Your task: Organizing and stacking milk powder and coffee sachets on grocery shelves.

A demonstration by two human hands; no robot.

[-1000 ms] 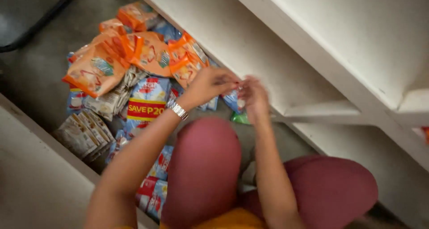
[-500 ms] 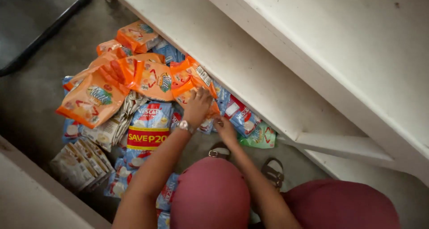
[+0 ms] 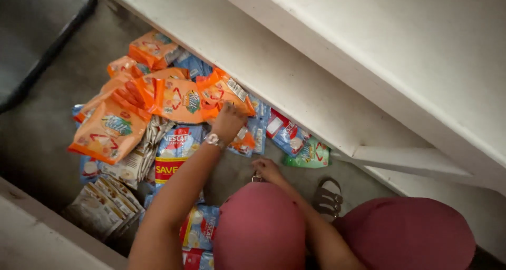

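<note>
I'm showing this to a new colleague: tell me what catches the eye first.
A heap of bright orange foil sachet packs lies on the grey floor beside the white shelf edge. The left hand, with a wristwatch, reaches into the heap's right edge; the right hand hovers lower, above bare floor.

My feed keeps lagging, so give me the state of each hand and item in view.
left hand: reaching into the orange packets
right hand: low on the floor, grip unclear
orange packets: piled, overlapping
green packet: lying flat by the shelf base
sandal: on the floor, unworn
</note>
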